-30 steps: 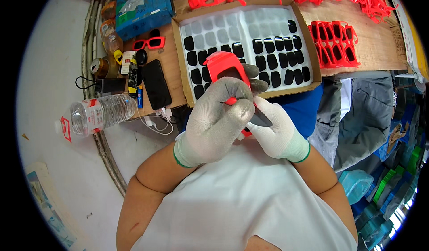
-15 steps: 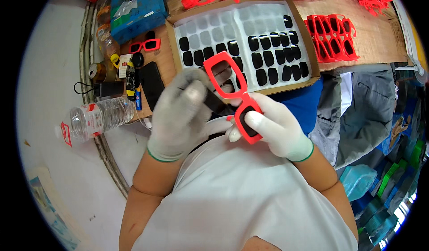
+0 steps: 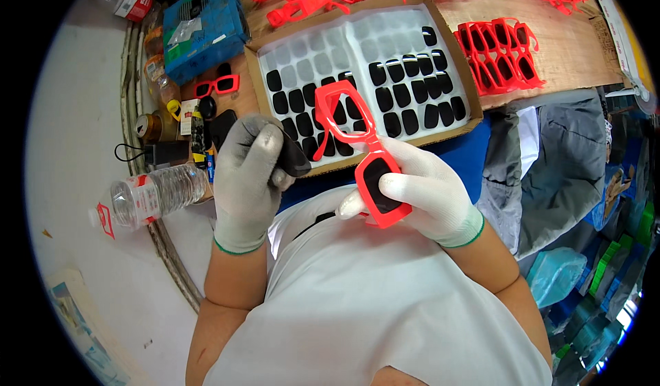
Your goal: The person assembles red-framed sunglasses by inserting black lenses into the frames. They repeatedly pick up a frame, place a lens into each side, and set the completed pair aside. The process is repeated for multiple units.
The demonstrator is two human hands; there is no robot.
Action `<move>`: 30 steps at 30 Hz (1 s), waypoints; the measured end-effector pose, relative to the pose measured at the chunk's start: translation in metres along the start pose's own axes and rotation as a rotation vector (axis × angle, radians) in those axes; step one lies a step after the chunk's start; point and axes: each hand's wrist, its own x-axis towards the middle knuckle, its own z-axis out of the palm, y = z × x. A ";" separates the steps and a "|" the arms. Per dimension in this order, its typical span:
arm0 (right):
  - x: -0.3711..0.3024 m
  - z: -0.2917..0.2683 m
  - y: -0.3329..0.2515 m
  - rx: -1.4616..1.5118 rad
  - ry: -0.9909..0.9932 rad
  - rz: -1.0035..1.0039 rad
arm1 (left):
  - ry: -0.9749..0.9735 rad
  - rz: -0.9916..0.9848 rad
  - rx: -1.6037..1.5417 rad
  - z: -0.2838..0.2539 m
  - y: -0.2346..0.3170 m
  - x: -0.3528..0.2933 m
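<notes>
My right hand [image 3: 433, 193], in a white glove, grips a red glasses frame [image 3: 373, 138] tilted upright before my chest. Its thumb presses on the dark lens [image 3: 375, 180] in the lower rim. The upper rim looks bare, with the tray visible through it. To the left, my left hand [image 3: 251, 173], in a soiled white glove, pinches a dark piece that looks like a lens [image 3: 295, 158], partly hidden by the fingers. It is apart from the frame. Beyond both hands lies a cardboard tray [image 3: 476, 104] with rows of dark lenses on white lining.
Lensed red glasses [image 3: 500, 56] lie in rows right of the tray, and loose red frames [image 3: 309, 4] pile up behind it. At left are a blue box [image 3: 205, 32], red glasses [image 3: 217, 85], a phone [image 3: 221, 126] and a clear bottle [image 3: 161, 192]. Grey cloth [image 3: 557, 159] hangs at right.
My left hand has drawn left and away from the frame with the dark piece. The frame has turned slightly in my right hand, showing a temple arm. The view has shifted a little.
</notes>
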 end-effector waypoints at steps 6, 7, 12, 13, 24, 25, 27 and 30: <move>0.005 0.006 0.004 0.074 0.063 -0.053 | -0.004 -0.065 0.061 0.021 0.002 -0.005; 0.006 0.007 0.007 0.049 0.081 -0.085 | -0.014 -0.080 0.093 0.018 -0.002 -0.005; 0.007 0.001 0.019 -0.575 0.126 -0.206 | -0.065 -0.027 0.138 0.025 -0.008 0.003; 0.007 0.004 0.017 -0.639 0.156 -0.199 | -0.060 0.021 0.177 0.029 -0.012 0.002; 0.008 -0.004 0.024 -0.585 0.172 -0.254 | -0.297 -0.163 -0.178 0.013 -0.017 0.003; 0.008 -0.007 0.022 -0.637 0.156 -0.246 | -0.343 -0.204 -0.244 0.010 -0.017 0.004; 0.008 -0.012 0.024 -0.662 0.133 -0.245 | -0.368 -0.177 -0.243 0.010 -0.020 0.003; 0.008 -0.015 0.030 -0.556 0.132 -0.236 | -0.333 -0.157 -0.113 0.018 -0.016 -0.001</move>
